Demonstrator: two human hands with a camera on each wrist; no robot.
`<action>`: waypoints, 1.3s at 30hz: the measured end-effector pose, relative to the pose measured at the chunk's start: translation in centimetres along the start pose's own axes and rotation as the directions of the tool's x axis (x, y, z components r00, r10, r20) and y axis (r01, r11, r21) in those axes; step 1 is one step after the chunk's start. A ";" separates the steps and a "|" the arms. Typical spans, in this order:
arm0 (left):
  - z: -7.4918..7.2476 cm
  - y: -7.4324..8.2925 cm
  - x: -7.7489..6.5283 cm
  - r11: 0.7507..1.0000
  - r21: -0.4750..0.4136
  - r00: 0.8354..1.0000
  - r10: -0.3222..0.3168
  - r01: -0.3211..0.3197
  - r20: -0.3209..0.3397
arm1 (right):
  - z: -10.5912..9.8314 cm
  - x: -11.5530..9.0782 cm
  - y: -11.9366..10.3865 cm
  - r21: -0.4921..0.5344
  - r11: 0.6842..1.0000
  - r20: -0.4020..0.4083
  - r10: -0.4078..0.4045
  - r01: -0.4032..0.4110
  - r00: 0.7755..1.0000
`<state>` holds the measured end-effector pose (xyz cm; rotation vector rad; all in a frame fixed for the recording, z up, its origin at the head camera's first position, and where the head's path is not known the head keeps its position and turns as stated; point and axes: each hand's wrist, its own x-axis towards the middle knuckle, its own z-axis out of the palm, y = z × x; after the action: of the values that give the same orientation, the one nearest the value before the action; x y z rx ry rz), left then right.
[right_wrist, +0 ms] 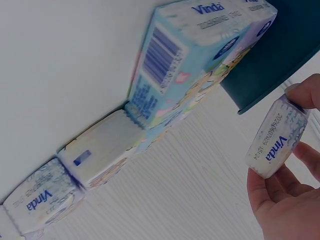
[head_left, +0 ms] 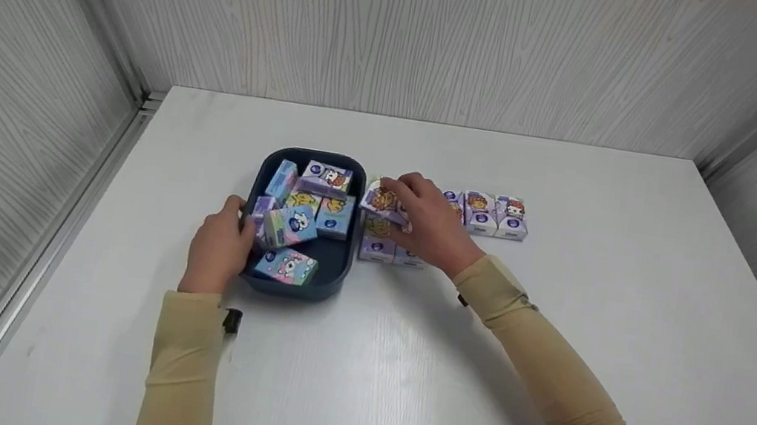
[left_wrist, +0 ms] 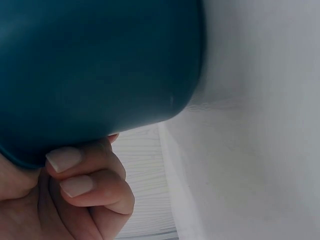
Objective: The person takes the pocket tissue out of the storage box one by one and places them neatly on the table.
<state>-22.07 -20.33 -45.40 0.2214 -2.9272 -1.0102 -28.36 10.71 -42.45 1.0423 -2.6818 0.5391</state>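
Note:
My left hand point(head_left: 219, 249) grips the left rim of a dark blue plastic bin point(head_left: 292, 290). In the left wrist view, its fingers point(left_wrist: 80, 186) curl under the rim against the bin's outer wall point(left_wrist: 100, 70). Several small tissue packs lie jumbled inside, among them a blue one point(head_left: 334, 217) and a purple and white one point(head_left: 326, 178). With thumb and fingertips, my right hand point(head_left: 433, 224) pinches a purple and white tissue pack point(head_left: 378, 199) just right of the bin. The right wrist view shows this pack point(right_wrist: 279, 137) tilted, its printed Vinda end facing the camera.
Beneath and beside my right hand, tissue packs point(head_left: 377, 248) stand close against the bin's right side. A row farther right ends in two purple and white packs point(head_left: 512, 219). The white table point(head_left: 353, 381) meets woodgrain panels point(head_left: 405, 36) at the back and sides.

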 end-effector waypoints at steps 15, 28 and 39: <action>0.0 0.2 -0.1 1.000 -0.004 1.000 -0.023 0.023 0.020 | -1.1 -3.2 3.4 0.005 0.996 0.022 0.087 -0.087 0.996; -0.1 0.1 0.0 1.000 0.007 1.000 -0.007 0.006 0.015 | -3.1 -6.6 5.6 -0.036 0.977 0.150 0.214 -0.211 0.965; 0.1 0.2 0.0 1.000 0.009 1.000 -0.021 0.021 0.013 | -3.1 -8.7 5.9 -0.077 0.959 0.227 0.282 -0.272 0.932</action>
<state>-22.08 -20.12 -45.37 0.2470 -2.9476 -1.0045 -25.86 21.32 -43.96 0.7603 -3.0622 0.4232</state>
